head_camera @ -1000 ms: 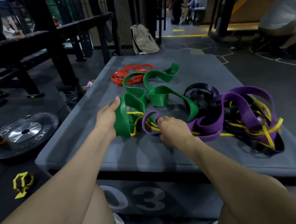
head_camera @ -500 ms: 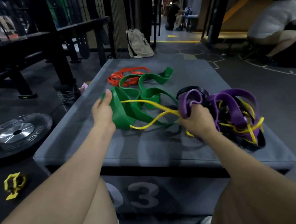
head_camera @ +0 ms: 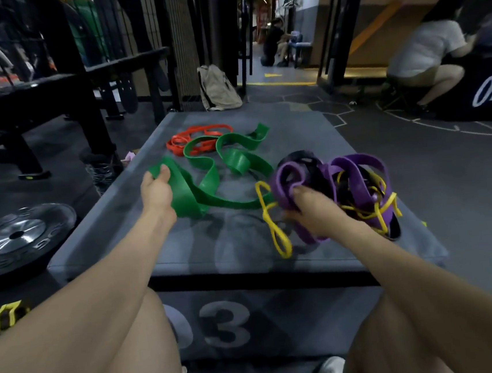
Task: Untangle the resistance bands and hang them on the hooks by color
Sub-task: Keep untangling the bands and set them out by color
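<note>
— Head view first: what are the hands doing?

— Both are gripping bands over the grey counter (head_camera: 244, 246), the padded box numbered 03. The left hand (head_camera: 157, 191) is pinching one end of the wide green band (head_camera: 208, 187), thumb lying on top of it. The right hand (head_camera: 310, 210) is clutching a fold of the purple band (head_camera: 356, 187), fingers curling round it.

— And where is the green band lying?

— It is winding from the left hand across the middle of the counter, looping back toward the far edge. Its far loops are overlapping the red band (head_camera: 195, 137), which is sitting in a flat coil near the far left corner.

— What about the tangle?

— It is sitting on the right half of the counter, just beyond the right hand. The purple band is twisting together with a black band (head_camera: 305, 162) and a thin yellow band (head_camera: 276, 228). One loop of the yellow band is trailing out to the left of the right hand, reaching toward the counter's near edge; more of it is threading through the purple folds on the right.

— Anything around the counter?

— A weight plate (head_camera: 18, 235) is lying on the floor to the left, and a beige backpack (head_camera: 219, 89) is leaning upright beyond the far edge. A person in a white shirt (head_camera: 424, 52) is sitting at far right, beside a box marked 04 (head_camera: 488, 93).
</note>
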### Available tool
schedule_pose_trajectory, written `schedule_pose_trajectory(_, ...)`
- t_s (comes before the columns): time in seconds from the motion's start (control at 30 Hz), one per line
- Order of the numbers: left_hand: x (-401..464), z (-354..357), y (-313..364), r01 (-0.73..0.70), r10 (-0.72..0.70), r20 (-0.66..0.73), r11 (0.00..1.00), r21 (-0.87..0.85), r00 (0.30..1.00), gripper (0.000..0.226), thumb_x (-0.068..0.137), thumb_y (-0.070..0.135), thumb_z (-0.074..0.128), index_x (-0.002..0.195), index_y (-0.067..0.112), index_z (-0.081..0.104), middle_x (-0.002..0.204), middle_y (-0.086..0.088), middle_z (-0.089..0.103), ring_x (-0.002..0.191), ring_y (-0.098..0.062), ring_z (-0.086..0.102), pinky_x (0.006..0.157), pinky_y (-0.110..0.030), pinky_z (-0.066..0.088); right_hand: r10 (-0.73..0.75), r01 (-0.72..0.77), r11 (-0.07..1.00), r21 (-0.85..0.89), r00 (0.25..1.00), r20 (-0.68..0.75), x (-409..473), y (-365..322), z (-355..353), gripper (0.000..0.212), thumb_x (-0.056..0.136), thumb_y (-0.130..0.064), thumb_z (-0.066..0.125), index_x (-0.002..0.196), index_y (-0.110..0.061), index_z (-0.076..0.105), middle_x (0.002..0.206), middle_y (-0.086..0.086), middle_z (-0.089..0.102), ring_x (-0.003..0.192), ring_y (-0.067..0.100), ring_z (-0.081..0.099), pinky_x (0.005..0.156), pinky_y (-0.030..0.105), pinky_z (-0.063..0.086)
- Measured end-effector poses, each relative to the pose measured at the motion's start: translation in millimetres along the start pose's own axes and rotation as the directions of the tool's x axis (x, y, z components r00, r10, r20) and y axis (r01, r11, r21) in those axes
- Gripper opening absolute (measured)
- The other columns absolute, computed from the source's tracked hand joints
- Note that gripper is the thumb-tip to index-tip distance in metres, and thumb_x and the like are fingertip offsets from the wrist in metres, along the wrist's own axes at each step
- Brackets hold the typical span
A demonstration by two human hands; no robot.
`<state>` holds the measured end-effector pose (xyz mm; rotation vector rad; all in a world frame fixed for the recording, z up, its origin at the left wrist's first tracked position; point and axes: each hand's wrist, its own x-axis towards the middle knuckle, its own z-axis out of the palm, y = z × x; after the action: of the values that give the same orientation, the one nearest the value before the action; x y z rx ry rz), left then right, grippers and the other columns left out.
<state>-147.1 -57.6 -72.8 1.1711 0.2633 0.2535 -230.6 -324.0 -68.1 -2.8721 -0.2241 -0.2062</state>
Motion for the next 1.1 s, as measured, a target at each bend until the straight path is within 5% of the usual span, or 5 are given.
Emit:
schedule_pose_trajectory(0.23, 4.4, 21.1, 47.2, -0.097, 0.096, 0.06, 0.995, 0.005, 0.994, 0.008, 0.097, 0.009, 0.046, 0.1, 0.013, 0.052, 0.087, -0.003, 0.061, 0.082, -0.021, 0.06, 0.077, -0.036, 0.052, -0.027, 0.13, 0.972, -0.194, 0.887, 0.462, 45.4, -35.7, -24.7, 0.055, 0.067, -0.063, 0.07, 0.066, -0.01, 0.053, 0.063, 0.002, 0.052, 0.067, 0.023, 0.053, 0.053, 0.026, 0.038)
schedule_pose_trajectory(0.5, 64.5, 49.3, 68.3, -0.092, 0.051, 0.141, 0.948, 0.303, 0.989, 0.032, 0.09, -0.001, 0.054, 0.121, 0.0, 0.049, 0.094, -0.011, 0.06, 0.08, -0.025, 0.059, 0.074, -0.039, 0.052, 0.019, -0.014, 0.999, -0.045, 0.993, 0.115, 144.5, -36.0, -50.7, 0.042, 0.089, -0.039, 0.059, 0.065, -0.004, 0.056, 0.073, 0.014, 0.058, 0.082, 0.031, 0.059, 0.065, 0.032, 0.042)
schedule_pose_trajectory(0.77, 146.6, 70.6, 12.7, -0.171, -0.087, 0.278, 0.606, 0.777, 0.957, 0.068, 0.075, 0.033, 0.076, 0.129, -0.001, 0.05, 0.13, -0.015, 0.056, 0.115, -0.032, 0.056, 0.098, -0.043, 0.047, 0.047, -0.034, 0.997, -0.063, 0.977, 0.209, 233.4, -15.0, -8.0, 0.064, 0.086, -0.042, 0.062, 0.128, 0.003, 0.047, 0.131, 0.02, 0.052, 0.121, 0.034, 0.049, 0.101, 0.038, 0.041)
schedule_pose_trajectory(0.97, 145.7, 99.5, 0.0, -0.204, -0.32, 0.189, -0.013, 0.979, 0.929, 0.053, 0.091, 0.051, 0.049, 0.105, 0.0, 0.054, 0.096, -0.01, 0.053, 0.099, -0.028, 0.059, 0.067, -0.032, 0.044, 0.154, -0.126, 0.987, -0.103, 0.924, 0.349, 279.7, -5.8, 35.9, 0.093, 0.074, -0.061, 0.065, 0.14, -0.006, 0.029, 0.142, 0.018, 0.038, 0.13, 0.034, 0.037, 0.107, 0.042, 0.032)
schedule_pose_trajectory(1.1, 157.9, 94.8, -18.8, -0.043, -0.486, 0.117, 0.16, 0.986, 0.866, 0.071, 0.076, 0.046, 0.072, 0.127, 0.002, 0.049, 0.125, -0.011, 0.057, 0.111, -0.027, 0.059, 0.092, -0.031, 0.048, 0.197, -0.213, 0.977, -0.003, 0.895, 0.399, 294.2, 3.3, 44.4, 0.079, 0.07, -0.052, 0.075, 0.125, -0.001, 0.049, 0.127, 0.016, 0.054, 0.118, 0.03, 0.052, 0.096, 0.035, 0.043)
